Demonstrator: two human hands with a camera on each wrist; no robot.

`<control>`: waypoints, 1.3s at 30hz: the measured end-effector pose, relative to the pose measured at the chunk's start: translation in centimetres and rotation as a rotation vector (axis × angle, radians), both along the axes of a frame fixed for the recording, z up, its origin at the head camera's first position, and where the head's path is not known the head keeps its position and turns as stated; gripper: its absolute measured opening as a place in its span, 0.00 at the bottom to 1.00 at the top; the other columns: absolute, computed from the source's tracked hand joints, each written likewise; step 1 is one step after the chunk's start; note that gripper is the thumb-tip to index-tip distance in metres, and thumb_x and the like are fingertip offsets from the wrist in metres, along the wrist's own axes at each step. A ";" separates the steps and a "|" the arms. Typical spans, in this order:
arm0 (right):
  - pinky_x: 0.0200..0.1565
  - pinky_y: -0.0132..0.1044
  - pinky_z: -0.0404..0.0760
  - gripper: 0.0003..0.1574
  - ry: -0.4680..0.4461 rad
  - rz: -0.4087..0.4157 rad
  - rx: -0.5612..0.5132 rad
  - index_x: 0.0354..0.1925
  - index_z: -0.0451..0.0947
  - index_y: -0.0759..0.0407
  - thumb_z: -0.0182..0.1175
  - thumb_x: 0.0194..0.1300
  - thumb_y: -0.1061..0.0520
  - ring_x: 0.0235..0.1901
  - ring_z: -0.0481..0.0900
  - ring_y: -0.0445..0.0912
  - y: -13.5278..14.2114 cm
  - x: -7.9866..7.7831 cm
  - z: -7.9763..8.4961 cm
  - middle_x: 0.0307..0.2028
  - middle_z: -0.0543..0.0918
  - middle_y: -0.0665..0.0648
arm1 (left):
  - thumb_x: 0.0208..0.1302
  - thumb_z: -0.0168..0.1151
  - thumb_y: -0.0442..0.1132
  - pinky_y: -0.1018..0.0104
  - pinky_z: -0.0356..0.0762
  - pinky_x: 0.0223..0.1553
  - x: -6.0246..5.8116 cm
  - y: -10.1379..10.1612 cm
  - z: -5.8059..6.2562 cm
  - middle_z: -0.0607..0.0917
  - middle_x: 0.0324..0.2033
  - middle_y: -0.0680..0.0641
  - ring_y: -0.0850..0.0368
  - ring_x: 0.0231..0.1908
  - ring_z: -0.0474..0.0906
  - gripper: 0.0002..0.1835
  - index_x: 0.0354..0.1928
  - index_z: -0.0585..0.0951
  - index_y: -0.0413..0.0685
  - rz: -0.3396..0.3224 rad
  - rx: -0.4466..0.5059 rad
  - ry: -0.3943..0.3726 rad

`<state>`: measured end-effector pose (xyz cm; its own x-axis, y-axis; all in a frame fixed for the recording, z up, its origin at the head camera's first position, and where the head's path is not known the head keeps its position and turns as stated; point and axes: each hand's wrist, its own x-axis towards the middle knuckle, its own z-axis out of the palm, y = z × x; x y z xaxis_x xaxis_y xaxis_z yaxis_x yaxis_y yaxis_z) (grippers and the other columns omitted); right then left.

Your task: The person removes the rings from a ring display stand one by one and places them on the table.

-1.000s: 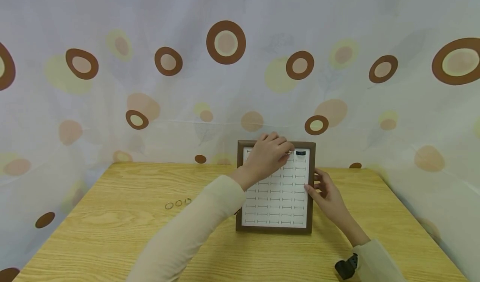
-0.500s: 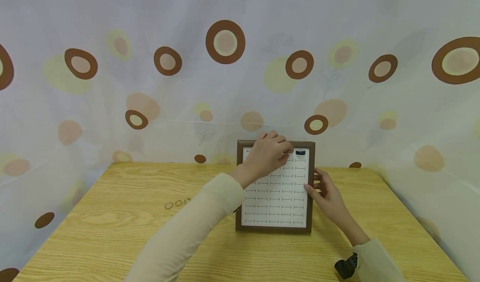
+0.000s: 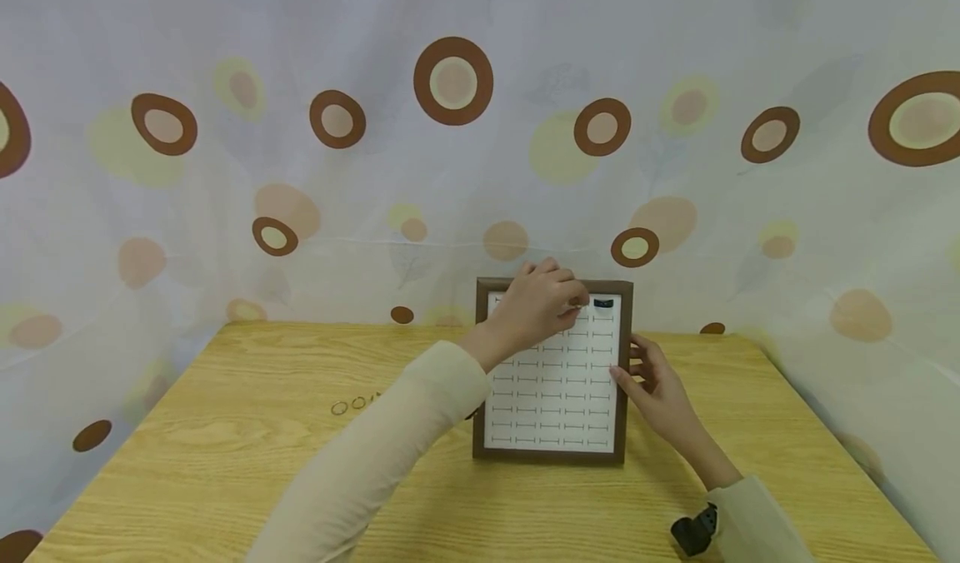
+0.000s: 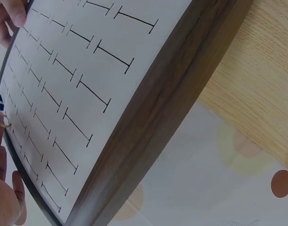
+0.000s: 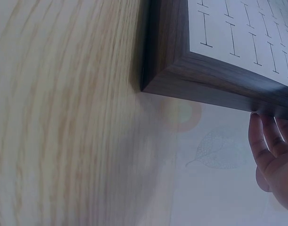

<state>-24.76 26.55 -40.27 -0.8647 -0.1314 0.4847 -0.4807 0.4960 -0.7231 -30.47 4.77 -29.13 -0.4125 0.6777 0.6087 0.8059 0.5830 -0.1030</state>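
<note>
A brown-framed white board (image 3: 552,396) stands upright on the table, its face covered with rows of small I-shaped marks. My left hand (image 3: 534,306) is at its top row and pinches a small gold ring (image 4: 6,125), mostly hidden by the fingers. Just right of those fingers, a dark band-like piece (image 3: 603,303) sits at the top right mark. My right hand (image 3: 660,392) grips the frame's right side, thumb on the front edge; in the right wrist view its fingertips (image 5: 255,117) touch the frame's side.
A few rings (image 3: 340,408) lie in a row on the wooden table (image 3: 225,463), left of the board and partly behind the left sleeve (image 3: 390,455). A patterned curtain (image 3: 450,180) hangs behind the table. On the right wrist sits a black device (image 3: 693,531).
Both hands and the board stay nearly where they were. The left fingers make only slight movements at the top row, and the head view shifts a little.
</note>
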 end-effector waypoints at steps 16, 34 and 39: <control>0.39 0.23 0.76 0.33 -0.006 -0.007 0.016 0.65 0.54 0.62 0.53 0.65 0.59 0.40 0.74 0.37 0.1 0.0 0.1 0.49 0.72 0.62 | 0.58 0.61 0.40 0.68 0.66 0.40 0.3 -0.9 0.4 0.83 0.36 0.59 0.61 0.39 0.72 0.06 0.37 0.82 0.56 -0.068 0.029 -0.026; 0.38 0.24 0.76 0.33 -0.016 -0.008 0.012 0.65 0.54 0.62 0.53 0.65 0.61 0.39 0.72 0.29 0.0 0.2 0.2 0.49 0.72 0.62 | 0.54 0.64 0.37 0.64 0.67 0.41 1.0 -4.7 0.3 0.83 0.33 0.59 0.60 0.39 0.72 0.05 0.33 0.82 0.55 -0.132 0.075 -0.018; 0.38 0.24 0.76 0.33 -0.012 -0.007 0.008 0.65 0.54 0.62 0.53 0.65 0.61 0.39 0.72 0.30 -0.1 0.2 0.3 0.49 0.72 0.62 | 0.51 0.65 0.35 0.63 0.67 0.41 1.3 -7.0 -0.3 0.83 0.31 0.58 0.59 0.38 0.73 0.05 0.31 0.82 0.53 -0.149 0.106 0.007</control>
<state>-24.53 26.42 -39.94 -0.8713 -0.1296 0.4733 -0.4688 0.5050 -0.7247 -29.14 -2.20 -29.47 -0.3079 0.6631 0.6823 0.8836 0.4652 -0.0533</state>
